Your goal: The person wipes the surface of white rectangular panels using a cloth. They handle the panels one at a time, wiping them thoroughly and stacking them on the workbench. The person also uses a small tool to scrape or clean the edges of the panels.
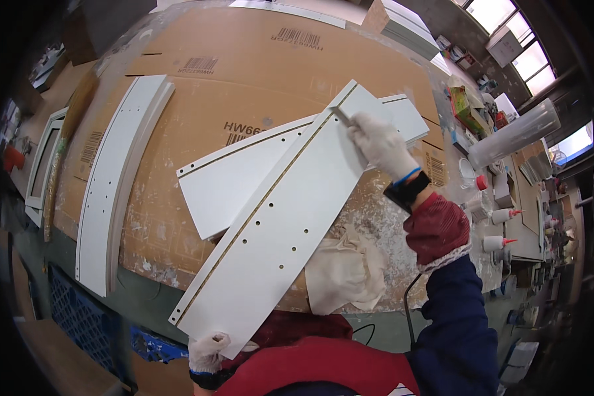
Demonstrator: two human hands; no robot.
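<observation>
A long white board [264, 218] with a groove along its left edge and several drilled holes lies slantwise in front of me. My left hand [208, 351], in a white glove, grips its near end with the thumb on top. Close to the far end, my right hand [379, 144], also gloved, is closed round a small flat grey tool, perhaps a scraper [339, 115], whose tip meets the board by the groove. Most of the tool is hidden by my fingers. A second grooved white board [234, 175] lies crosswise underneath.
Brown cardboard [198, 99] covers the table. White boards [115, 191] are stacked at left, beside a long brush [69, 132]. A crumpled cloth [343, 270] lies near my right forearm. Red-tipped glue bottles [496, 243] and a clear plastic roll [515, 135] stand at right.
</observation>
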